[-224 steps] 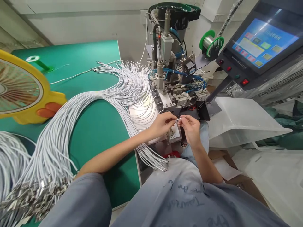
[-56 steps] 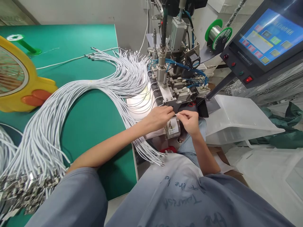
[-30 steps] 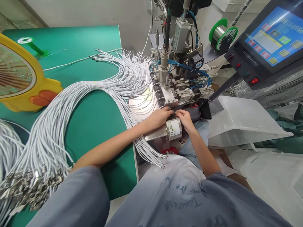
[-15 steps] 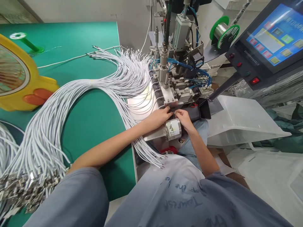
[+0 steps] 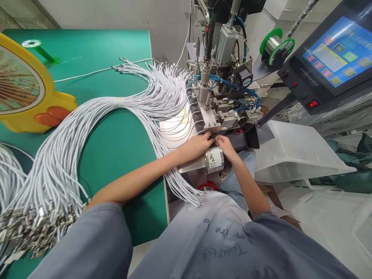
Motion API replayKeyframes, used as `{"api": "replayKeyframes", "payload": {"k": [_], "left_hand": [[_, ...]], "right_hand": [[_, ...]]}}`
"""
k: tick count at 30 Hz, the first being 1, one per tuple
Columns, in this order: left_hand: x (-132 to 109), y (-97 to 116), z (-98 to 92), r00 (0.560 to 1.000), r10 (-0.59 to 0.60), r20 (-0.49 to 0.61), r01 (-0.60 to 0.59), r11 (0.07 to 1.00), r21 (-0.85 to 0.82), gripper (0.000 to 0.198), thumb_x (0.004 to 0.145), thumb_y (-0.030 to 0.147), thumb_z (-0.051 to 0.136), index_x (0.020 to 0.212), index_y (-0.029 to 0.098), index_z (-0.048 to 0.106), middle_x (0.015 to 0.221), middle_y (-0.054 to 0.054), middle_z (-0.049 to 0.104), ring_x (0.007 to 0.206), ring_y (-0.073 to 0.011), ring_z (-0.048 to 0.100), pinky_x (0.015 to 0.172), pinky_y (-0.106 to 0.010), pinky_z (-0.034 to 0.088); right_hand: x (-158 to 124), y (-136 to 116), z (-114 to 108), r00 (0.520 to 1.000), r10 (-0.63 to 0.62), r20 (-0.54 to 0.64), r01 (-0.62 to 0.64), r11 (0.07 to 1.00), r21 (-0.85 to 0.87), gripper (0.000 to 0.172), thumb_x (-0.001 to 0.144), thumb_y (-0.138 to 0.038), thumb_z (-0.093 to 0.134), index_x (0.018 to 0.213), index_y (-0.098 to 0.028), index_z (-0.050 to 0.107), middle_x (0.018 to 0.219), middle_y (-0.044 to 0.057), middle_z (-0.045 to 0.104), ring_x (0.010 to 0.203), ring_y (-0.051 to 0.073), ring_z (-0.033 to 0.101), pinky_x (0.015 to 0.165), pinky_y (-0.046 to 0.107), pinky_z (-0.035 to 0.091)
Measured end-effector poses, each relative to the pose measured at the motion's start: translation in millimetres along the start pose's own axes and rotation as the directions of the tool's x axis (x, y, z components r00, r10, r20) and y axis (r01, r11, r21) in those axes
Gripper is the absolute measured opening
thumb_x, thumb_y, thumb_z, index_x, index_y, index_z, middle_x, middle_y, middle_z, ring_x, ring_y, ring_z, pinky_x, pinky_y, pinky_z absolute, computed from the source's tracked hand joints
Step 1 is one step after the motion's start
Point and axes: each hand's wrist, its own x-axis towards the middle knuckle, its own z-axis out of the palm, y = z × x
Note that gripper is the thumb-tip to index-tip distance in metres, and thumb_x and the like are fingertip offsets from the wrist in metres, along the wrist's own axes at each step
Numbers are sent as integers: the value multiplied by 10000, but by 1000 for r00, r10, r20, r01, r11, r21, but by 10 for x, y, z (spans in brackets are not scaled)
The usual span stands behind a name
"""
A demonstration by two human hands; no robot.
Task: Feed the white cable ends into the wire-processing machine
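Note:
At the front edge of a wire-processing machine (image 5: 210,118), my left hand (image 5: 199,144) is closed in a pinch. Just right of it, my right hand (image 5: 226,147) also pinches, its fingertips almost meeting the left ones. Between them is something small and dark, too small to name. A bundle of white cables (image 5: 151,99) lies left of my hands, and single cables loop over a lit pale pad (image 5: 177,130) into the machine's side. Directly below my fingers sits a metal cylinder (image 5: 214,159) with a white label.
On the green table (image 5: 110,139) stand a yellow fan (image 5: 55,102) and a green spool (image 5: 43,52). Metal connectors (image 5: 37,228) end the cables at lower left. A wire reel (image 5: 274,44), a touch screen (image 5: 340,52) and a translucent bin (image 5: 305,151) are to the right.
The view has shifted slightly, so the table and machine appear a little further right and lower. Both hands keep their pinch at the same spot on the machine.

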Motion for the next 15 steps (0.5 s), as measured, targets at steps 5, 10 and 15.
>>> {"api": "replayKeyframes", "payload": {"k": [5, 10, 15], "left_hand": [[-37, -65, -134, 983, -128, 130, 129, 992, -2, 175, 715, 34, 481, 716, 124, 631, 701, -85, 614, 651, -204, 617, 565, -275, 404], [-56, -65, -172, 979, -166, 118, 163, 986, 41, 208, 711, 30, 450, 721, 137, 628, 724, -81, 644, 666, -218, 633, 529, -273, 363], [-51, -50, -176, 961, -265, 83, 257, 961, 98, 229, 753, 44, 422, 782, 109, 640, 817, -129, 650, 704, -242, 643, 528, -288, 352]], "right_hand": [[49, 57, -30, 996, -84, 30, 87, 990, -111, 289, 760, -421, 479, 580, -206, 406, 536, -61, 325, 521, 91, 303, 506, 238, 263], [-58, -38, -100, 951, -144, -273, 63, 956, -285, 251, 788, -349, 435, 590, -195, 430, 549, -52, 368, 544, 97, 342, 538, 242, 292], [-636, -238, 102, 872, -284, -399, 165, 937, -308, 248, 848, -341, 432, 682, -183, 527, 595, -25, 476, 544, 104, 410, 535, 240, 332]]}}
